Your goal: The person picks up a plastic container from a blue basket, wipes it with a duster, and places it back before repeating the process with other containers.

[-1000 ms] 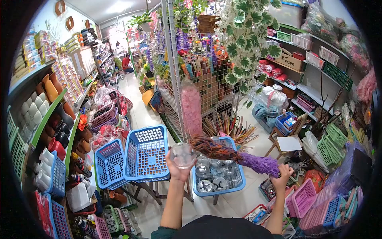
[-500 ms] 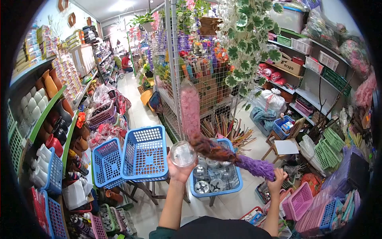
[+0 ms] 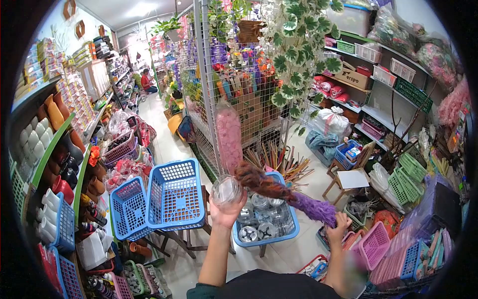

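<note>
A clear round jar (image 3: pixel 225 192) rests in my left hand (image 3: pixel 226 213), its fingers curled around the side and base. My right hand (image 3: pixel 338 228) is closed on the purple end of a long fluffy duster (image 3: pixel 314 208). Its brown end reaches across to the left, right beside the jar. Below the duster stands a blue basket (image 3: pixel 266 243) filled with several clear jars (image 3: pixel 267 230), some showing black-and-white patterned pieces. The duster's brown part overlaps the basket's back edge in this view.
Two more blue baskets (image 3: pixel 178 224) stand to the left on wooden stools. A wire mesh rack (image 3: pixel 205 94) with artificial flowers rises ahead. Shelves of vases line the left, while pink baskets (image 3: pixel 373 245) sit at right. A person (image 3: pixel 146 81) is far down the aisle.
My view has shifted slightly, so the surroundings sit further left. The jar is tilted a little differently, and my right hand with the duster has moved slightly left and down in view.
</note>
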Available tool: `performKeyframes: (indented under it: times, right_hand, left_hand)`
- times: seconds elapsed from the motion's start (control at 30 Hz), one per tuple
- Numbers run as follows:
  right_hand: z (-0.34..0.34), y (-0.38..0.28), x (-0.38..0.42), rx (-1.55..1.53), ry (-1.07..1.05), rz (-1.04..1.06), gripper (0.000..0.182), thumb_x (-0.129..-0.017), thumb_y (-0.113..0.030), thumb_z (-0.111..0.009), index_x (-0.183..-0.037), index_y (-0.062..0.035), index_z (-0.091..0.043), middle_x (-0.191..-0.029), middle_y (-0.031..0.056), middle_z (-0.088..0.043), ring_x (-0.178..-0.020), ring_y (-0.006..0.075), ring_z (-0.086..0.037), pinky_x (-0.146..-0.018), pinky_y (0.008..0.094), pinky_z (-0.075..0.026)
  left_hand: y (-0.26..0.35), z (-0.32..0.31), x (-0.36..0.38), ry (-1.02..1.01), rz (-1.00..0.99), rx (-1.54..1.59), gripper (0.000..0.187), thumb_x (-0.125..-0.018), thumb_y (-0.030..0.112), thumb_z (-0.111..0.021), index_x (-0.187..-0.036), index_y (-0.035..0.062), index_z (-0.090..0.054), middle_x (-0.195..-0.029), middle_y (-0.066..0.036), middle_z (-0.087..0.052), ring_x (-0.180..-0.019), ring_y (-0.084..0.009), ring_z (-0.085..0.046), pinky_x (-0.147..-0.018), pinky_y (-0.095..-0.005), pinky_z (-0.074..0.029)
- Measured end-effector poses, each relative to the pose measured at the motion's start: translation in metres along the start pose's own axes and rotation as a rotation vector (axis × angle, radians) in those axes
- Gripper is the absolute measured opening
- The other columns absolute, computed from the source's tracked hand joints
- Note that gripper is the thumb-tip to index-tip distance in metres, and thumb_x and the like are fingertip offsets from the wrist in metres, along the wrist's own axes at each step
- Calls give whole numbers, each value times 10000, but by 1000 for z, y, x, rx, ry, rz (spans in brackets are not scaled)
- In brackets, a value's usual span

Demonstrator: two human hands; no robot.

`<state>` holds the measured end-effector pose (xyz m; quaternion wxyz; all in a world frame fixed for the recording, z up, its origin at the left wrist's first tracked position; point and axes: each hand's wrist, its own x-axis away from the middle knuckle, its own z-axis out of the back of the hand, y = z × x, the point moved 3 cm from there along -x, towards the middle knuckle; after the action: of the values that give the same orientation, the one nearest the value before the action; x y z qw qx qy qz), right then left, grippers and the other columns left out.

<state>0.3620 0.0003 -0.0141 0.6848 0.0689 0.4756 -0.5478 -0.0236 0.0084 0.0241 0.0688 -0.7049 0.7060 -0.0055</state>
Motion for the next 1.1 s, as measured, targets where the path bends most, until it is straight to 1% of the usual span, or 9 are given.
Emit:
performKeyframes:
  times: [0.23,0.43,0.5,0.57,0.63,0.7,0.77,0.83,1.1]
  right_hand:
    - [11,-1,-2,-39,-9,75,256,-599,-224,-714,-744,-58,-584,-764,76,-516,-793,268,-485,-822,385,-299]
    - [3,2,-2,-45,-12,-11,242,-610,-222,-719,-747,-64,-597,-765,79,-521,-797,271,-490,-824,387,-300]
    - [5,-1,-4,-60,-38,29,233,-615,-213,-715,-751,-64,-599,-767,79,-524,-797,272,-490,-823,387,-300]
    - [3,-6,-6,-42,-94,126,223,-613,-188,-702,-764,-63,-597,-767,78,-523,-797,274,-486,-817,390,-297]
    - [-1,-1,-6,-63,-65,57,223,-618,-198,-706,-758,-62,-596,-765,79,-521,-798,275,-485,-817,394,-295]
    - [-2,5,-8,-84,-35,-7,225,-623,-208,-709,-751,-62,-595,-763,79,-519,-800,276,-484,-817,398,-293]
    - [2,6,-11,-54,-47,-5,254,-633,-250,-725,-749,-64,-596,-770,76,-528,-807,275,-486,-825,405,-291]
    - [2,0,-9,-73,-13,54,273,-640,-269,-733,-755,-63,-597,-779,75,-535,-809,272,-486,-830,405,-287]
    - [9,19,-18,1,-15,-8,264,-632,-251,-724,-749,-65,-577,-774,72,-515,-796,262,-481,-833,396,-282]
  left_hand:
    - [-2,1,-8,-58,-49,23,647,-963,487,-237,-1446,70,-341,-1482,-162,-361,-1346,-409,-345,-1096,-549,-303]
    - [-9,3,-6,-77,3,-62,656,-978,522,-224,-1399,47,-387,-1399,-201,-435,-1337,-406,-361,-1091,-544,-330]
    - [-17,-15,1,205,-195,-297,692,-972,560,-226,-1368,24,-412,-1387,-248,-422,-1329,-418,-364,-1101,-544,-317]
    - [-10,5,-8,32,-53,-112,722,-975,575,-185,-1358,7,-412,-1389,-278,-403,-1326,-433,-360,-1117,-536,-298]
    - [-10,3,-12,-597,62,-166,739,-983,569,-137,-1393,3,-375,-1417,-256,-388,-1338,-403,-358,-1127,-526,-284]
    - [-11,-6,-8,-530,109,83,749,-983,575,-107,-1427,17,-336,-1441,-227,-376,-1347,-373,-358,-1134,-525,-272]
    - [-10,-6,-6,-182,20,67,778,-968,613,-133,-1412,14,-354,-1446,-208,-379,-1347,-371,-356,-1147,-531,-245]
    - [-20,-16,-6,-679,55,-176,783,-965,622,-154,-1384,1,-383,-1450,-206,-375,-1345,-385,-351,-1145,-531,-242]
    - [-16,-6,-7,78,-91,-204,799,-914,661,-376,-1378,12,-398,-1439,-175,-399,-1336,-329,-367,-1132,-472,-283]
